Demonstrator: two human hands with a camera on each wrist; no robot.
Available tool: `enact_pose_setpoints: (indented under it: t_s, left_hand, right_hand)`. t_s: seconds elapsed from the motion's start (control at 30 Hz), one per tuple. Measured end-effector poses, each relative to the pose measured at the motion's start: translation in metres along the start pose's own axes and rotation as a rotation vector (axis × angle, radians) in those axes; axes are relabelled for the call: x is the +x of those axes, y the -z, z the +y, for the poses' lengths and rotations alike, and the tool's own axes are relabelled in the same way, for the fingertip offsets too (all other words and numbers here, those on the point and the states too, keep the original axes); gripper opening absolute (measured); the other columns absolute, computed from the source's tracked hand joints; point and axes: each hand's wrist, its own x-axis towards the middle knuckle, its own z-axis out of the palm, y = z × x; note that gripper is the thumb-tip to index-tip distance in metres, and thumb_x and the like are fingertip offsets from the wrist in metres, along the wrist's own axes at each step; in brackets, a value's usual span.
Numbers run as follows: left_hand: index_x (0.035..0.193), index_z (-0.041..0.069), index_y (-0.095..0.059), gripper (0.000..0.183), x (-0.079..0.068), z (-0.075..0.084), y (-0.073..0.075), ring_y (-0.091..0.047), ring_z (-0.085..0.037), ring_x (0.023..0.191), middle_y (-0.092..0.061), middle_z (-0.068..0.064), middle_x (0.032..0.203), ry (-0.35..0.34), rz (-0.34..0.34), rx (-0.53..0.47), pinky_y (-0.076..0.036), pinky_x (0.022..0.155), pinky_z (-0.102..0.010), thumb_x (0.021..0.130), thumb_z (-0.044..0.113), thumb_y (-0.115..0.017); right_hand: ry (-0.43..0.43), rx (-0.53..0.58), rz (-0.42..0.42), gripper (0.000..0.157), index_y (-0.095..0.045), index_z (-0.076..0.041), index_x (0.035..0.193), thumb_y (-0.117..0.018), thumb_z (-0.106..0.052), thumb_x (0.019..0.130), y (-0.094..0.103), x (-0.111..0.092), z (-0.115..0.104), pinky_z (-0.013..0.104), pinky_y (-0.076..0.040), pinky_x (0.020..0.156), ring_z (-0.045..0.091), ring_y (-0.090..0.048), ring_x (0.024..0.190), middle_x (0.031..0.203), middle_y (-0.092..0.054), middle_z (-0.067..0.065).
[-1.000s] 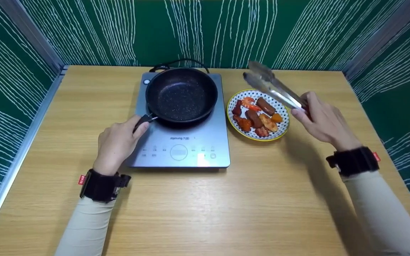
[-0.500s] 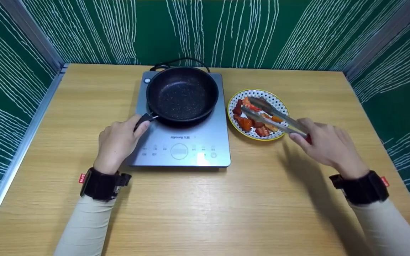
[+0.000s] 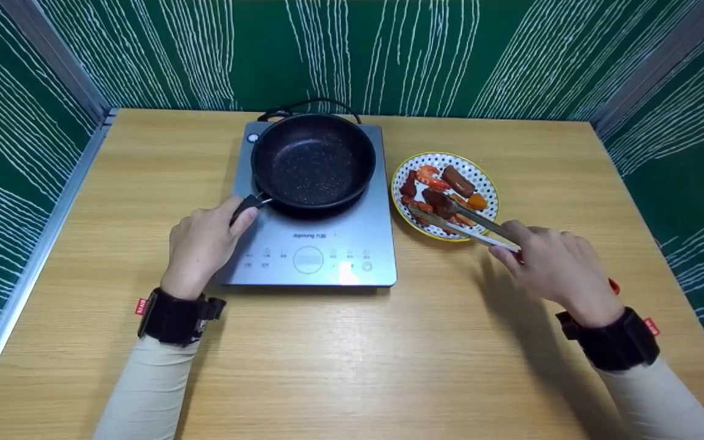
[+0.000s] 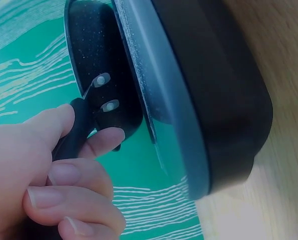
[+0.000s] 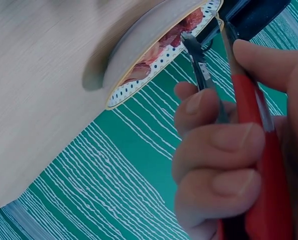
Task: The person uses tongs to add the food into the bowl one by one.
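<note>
In the head view, a black frying pan (image 3: 314, 160) stands on a silver induction cooktop (image 3: 352, 244). My left hand (image 3: 202, 244) grips the pan's handle (image 4: 77, 122), fingers wrapped round it in the left wrist view. My right hand (image 3: 550, 263) holds metal tongs (image 3: 480, 223) with red grips (image 5: 249, 102). The tongs' tips are spread over a dotted, yellow-rimmed plate (image 3: 477, 171), one on each side of a dark brown piece of food (image 3: 434, 198). Around it lie a shrimp (image 3: 430, 177), a brown sausage piece (image 3: 458, 181) and an orange chunk (image 3: 477, 201).
The wooden table (image 3: 340, 348) extends in front of the cooktop. A black cable (image 3: 321, 101) runs behind the pan. Green walls (image 3: 364, 55) with white streaks enclose the back and sides. The plate sits just right of the cooktop.
My right hand has lowered the tongs from above the plate's far side down into the food, then shifted the tips toward its near-left part. The left hand and pan stay put.
</note>
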Motion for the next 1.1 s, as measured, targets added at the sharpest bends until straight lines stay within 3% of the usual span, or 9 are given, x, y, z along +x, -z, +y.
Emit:
enact_pose_setpoints:
  t_s: [0.27,0.57,0.73,0.97,1.1]
  left_hand:
    - [0.102,0.014,-0.058,0.032,0.001,0.000,0.000,-0.052,-0.032,0.062,-0.047,-0.006,0.068,-0.011,0.010,0.008,-0.029,0.052,-0.038,0.111,0.045,-0.054]
    - [0.103,0.015,-0.058,0.031,0.001,-0.001,-0.001,-0.052,-0.031,0.062,-0.048,-0.007,0.069,-0.010,-0.002,0.001,-0.029,0.053,-0.038,0.111,0.045,-0.054]
    - [0.104,0.015,-0.058,0.032,0.001,-0.001,-0.001,-0.052,-0.031,0.062,-0.048,-0.007,0.070,-0.010,0.002,0.000,-0.029,0.053,-0.038,0.111,0.046,-0.054]
    - [0.105,0.015,-0.059,0.032,0.001,-0.001,-0.001,-0.054,-0.032,0.063,-0.050,-0.007,0.070,-0.011,0.012,0.006,-0.030,0.053,-0.038,0.111,0.046,-0.054]
    - [0.105,0.015,-0.059,0.032,0.000,-0.001,-0.001,-0.055,-0.033,0.063,-0.051,-0.008,0.070,-0.009,0.012,0.004,-0.030,0.053,-0.039,0.111,0.046,-0.054]
  right_hand:
    - [0.032,-0.074,0.104,0.037,-0.068,-0.004,0.118,-0.067,-0.039,0.105,-0.003,-0.006,-0.013,0.034,-0.031,0.050,0.021,-0.044,0.054,0.069,-0.054,0.005]
    - [0.036,-0.093,0.120,0.043,-0.068,-0.003,0.129,-0.068,-0.038,0.105,-0.006,-0.008,-0.023,0.034,-0.031,0.049,0.021,-0.045,0.054,0.068,-0.052,0.003]
    - [0.035,-0.087,0.105,0.041,-0.068,-0.004,0.127,-0.067,-0.038,0.105,-0.005,-0.006,-0.023,0.034,-0.031,0.049,0.022,-0.045,0.055,0.068,-0.052,0.004]
    - [-0.018,-0.031,-0.015,0.038,-0.069,-0.005,0.119,-0.064,-0.040,0.107,-0.002,-0.006,-0.024,0.035,-0.033,0.052,0.023,-0.047,0.059,0.071,-0.051,0.004]
    - [-0.020,-0.034,-0.018,0.036,-0.069,-0.006,0.117,-0.065,-0.040,0.107,-0.004,-0.007,-0.022,0.036,-0.034,0.052,0.023,-0.048,0.060,0.071,-0.052,0.004]
